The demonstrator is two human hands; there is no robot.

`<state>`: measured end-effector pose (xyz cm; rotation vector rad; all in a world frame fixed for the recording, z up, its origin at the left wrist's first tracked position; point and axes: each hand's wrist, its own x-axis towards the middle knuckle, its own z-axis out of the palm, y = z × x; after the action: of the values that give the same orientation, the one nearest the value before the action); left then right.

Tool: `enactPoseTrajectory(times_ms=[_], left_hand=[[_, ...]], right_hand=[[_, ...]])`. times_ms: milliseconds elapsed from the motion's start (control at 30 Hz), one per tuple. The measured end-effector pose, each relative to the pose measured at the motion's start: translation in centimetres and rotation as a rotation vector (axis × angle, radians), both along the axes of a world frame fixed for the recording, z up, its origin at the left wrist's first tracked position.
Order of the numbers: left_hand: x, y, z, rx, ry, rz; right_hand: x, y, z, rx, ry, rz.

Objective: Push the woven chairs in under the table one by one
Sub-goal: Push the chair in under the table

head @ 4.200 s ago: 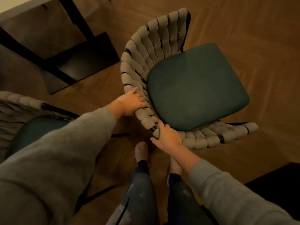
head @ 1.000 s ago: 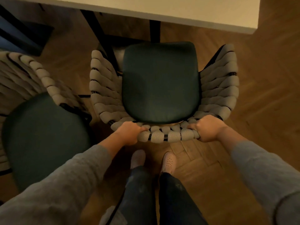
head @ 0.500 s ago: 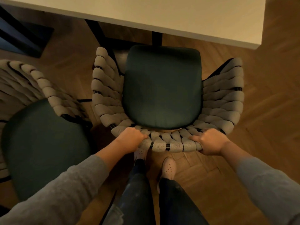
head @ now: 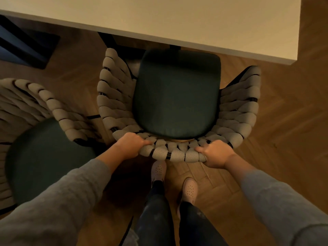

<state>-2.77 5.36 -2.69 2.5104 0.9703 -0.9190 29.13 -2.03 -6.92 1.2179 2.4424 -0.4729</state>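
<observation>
- at the far left, the second woven chair (head: 58,112) stands out from the surface (head: 177,20). its right arm is just beside the chair in hand, so i'd push dead straight and allow no swing leftward.
- left grip (head: 132,145) is clamped over the top of the back rail (head: 175,154), fingers curled down its inner face.
- just left of centre and far, a dark leg (head: 108,39) drops from under the surface, close to the tip of the chair's left arm (head: 111,71). this looks the likeliest snag, so watch that tip as it goes in.
- at centre, the middle woven chair (head: 177,103) faces the surface squarely. the far edge of its green seat is about level with the near edge of the surface and the rest is out on the wooden floor (head: 284,130), so most of the travel seems left to go.
- below the rail, one shoe (head: 158,170) sits close behind it; step forward with the chair rather than reaching.
- right grip (head: 215,154) is clamped on the same rail, thumb lying along the top. with both grips well apart, even pressure should stop the chair yawing.
- at the right, the right arm (head: 248,89) lies inside the surface's right end. whether the arms clear the underside cannot be told, so go slowly and ease off at any contact.
</observation>
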Motion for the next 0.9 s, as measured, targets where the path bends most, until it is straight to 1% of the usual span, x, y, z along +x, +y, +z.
enactPoseTrajectory(times_ms=[367, 500, 600, 900], left_hand=[[-1.4, 6.5, 0.0, 0.045, -0.028, -0.004], [-1.6, 8.4, -0.1, 0.032, -0.029, -0.003], [-2.0, 9.1, -0.4, 0.004, -0.034, -0.016], [-3.5, 9.7, -1.2, -0.017, -0.028, -0.028]], right_hand=[[-1.4, 6.3, 0.4, 0.043, -0.008, -0.020], [-1.6, 7.8, 0.5, 0.054, -0.005, -0.027], [-2.0, 8.3, 0.3, 0.066, 0.004, -0.026], [-3.4, 8.4, 0.1, 0.027, -0.072, -0.036]])
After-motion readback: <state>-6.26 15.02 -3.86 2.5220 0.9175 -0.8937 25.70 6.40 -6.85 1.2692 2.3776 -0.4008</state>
